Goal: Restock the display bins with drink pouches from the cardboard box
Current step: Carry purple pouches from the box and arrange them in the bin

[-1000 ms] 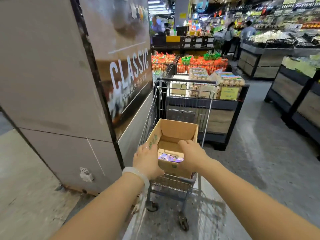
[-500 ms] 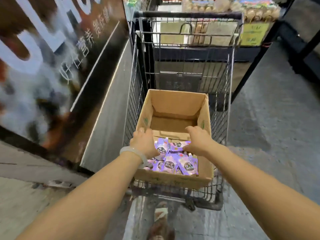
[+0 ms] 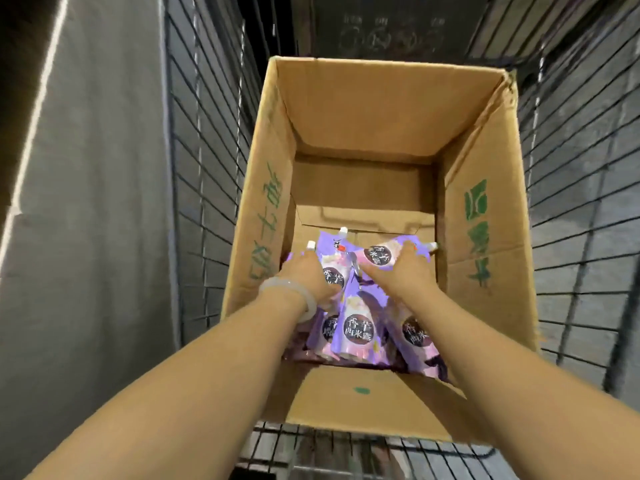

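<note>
An open cardboard box (image 3: 485, 202) with green print stands inside a wire shopping cart (image 3: 575, 174). Several purple drink pouches (image 3: 358, 329) with white spout caps lie in its near half; the far half shows bare cardboard floor. Both my hands are down in the box. My left hand (image 3: 304, 282), with a pale bracelet on its wrist, grips one pouch (image 3: 333, 274) near the left wall. My right hand (image 3: 403, 277) curls its fingers and thumb round another pouch (image 3: 379, 255) lying crosswise. No display bins are in view.
The cart's wire sides rise close on both flanks of the box, and its wire floor (image 3: 346, 452) shows in front. A grey wall panel (image 3: 86, 202) runs along the cart's left side. A dark panel (image 3: 388, 26) stands beyond the cart's far end.
My view has dropped from the store aisle down into the box. Both hands have gone from the box's near rim down onto the pouches and closed on one each.
</note>
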Demonstrator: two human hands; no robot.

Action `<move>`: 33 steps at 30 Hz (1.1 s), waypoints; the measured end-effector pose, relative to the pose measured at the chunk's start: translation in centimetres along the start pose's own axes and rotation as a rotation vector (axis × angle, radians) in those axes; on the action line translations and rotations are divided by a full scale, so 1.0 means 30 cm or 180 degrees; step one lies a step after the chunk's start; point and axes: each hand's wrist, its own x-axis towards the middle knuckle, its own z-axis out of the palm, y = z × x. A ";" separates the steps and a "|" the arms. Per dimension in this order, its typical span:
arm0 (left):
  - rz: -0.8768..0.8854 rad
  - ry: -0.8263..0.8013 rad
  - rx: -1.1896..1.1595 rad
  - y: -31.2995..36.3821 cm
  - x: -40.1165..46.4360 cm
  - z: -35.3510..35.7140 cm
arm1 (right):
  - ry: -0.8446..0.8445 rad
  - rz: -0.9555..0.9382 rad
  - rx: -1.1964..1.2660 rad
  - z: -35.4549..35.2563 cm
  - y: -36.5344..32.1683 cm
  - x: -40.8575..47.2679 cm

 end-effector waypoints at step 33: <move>-0.0744 -0.0369 -0.2681 -0.040 -0.150 0.055 | -0.1063 0.0221 0.2039 -0.015 0.027 -0.155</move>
